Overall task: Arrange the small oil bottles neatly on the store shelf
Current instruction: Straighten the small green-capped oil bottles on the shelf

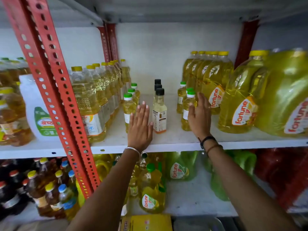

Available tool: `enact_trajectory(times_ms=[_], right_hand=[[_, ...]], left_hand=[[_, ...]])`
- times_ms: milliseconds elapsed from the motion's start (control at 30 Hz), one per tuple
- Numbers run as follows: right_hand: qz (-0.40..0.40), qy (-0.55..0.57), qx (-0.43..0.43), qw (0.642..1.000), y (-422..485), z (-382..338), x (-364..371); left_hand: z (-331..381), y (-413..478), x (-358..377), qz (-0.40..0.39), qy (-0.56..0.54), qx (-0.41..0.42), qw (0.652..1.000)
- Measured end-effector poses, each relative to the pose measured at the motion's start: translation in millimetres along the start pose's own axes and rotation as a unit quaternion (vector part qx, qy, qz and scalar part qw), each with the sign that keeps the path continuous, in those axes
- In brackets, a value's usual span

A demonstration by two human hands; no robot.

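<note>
On the white shelf (173, 140) stand three short rows of small bottles. The left row of green-capped yellow oil bottles (128, 106) runs back from the front. In the middle is a row of black-capped clear bottles (159, 112). The right row of green-capped oil bottles (186, 107) stands beside the big jugs. My left hand (140, 126) is flat with fingers straight, its palm against the right side of the left row's front bottle. My right hand (200, 117) is flat too, pressed against the right side of the right row's front bottle. Neither hand grips anything.
Tall yellow-capped oil bottles (93, 100) fill the shelf's left, against a red perforated upright (55, 90). Large Fortune oil jugs (240, 100) crowd the right. A white jug (38, 112) stands past the upright. The shelf below holds more oil bottles (151, 189).
</note>
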State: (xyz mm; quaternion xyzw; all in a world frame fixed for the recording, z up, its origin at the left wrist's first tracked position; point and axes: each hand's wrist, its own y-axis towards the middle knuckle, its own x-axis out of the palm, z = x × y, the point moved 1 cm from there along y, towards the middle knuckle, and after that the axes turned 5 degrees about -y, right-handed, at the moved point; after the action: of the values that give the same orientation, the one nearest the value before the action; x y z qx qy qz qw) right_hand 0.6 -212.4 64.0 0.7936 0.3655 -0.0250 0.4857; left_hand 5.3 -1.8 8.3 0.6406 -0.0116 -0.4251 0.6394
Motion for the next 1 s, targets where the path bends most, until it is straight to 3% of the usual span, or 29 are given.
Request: enact_trajectory(times_ms=[167, 300, 600, 800, 1000], right_hand=[[-0.077, 0.111, 0.086, 0.987, 24, 23, 5], [-0.133, 0.129, 0.08, 0.979, 28, 36, 10], [-0.07, 0.047, 0.079, 0.993, 37, 45, 7], [-0.115, 0.135, 0.092, 0.98, 32, 51, 2], [-0.094, 0.103, 0.102, 0.985, 36, 48, -1]], left_hand=[[-7, -4, 8, -0.006, 0.001, -0.032, 0.999], [-9, -2, 7, -0.015, 0.004, -0.03, 0.999], [-7, -4, 7, -0.025, 0.003, -0.033, 0.999], [-8, -4, 8, -0.031, 0.012, -0.029, 0.999], [-8, -4, 8, -0.035, 0.012, -0.032, 0.999]])
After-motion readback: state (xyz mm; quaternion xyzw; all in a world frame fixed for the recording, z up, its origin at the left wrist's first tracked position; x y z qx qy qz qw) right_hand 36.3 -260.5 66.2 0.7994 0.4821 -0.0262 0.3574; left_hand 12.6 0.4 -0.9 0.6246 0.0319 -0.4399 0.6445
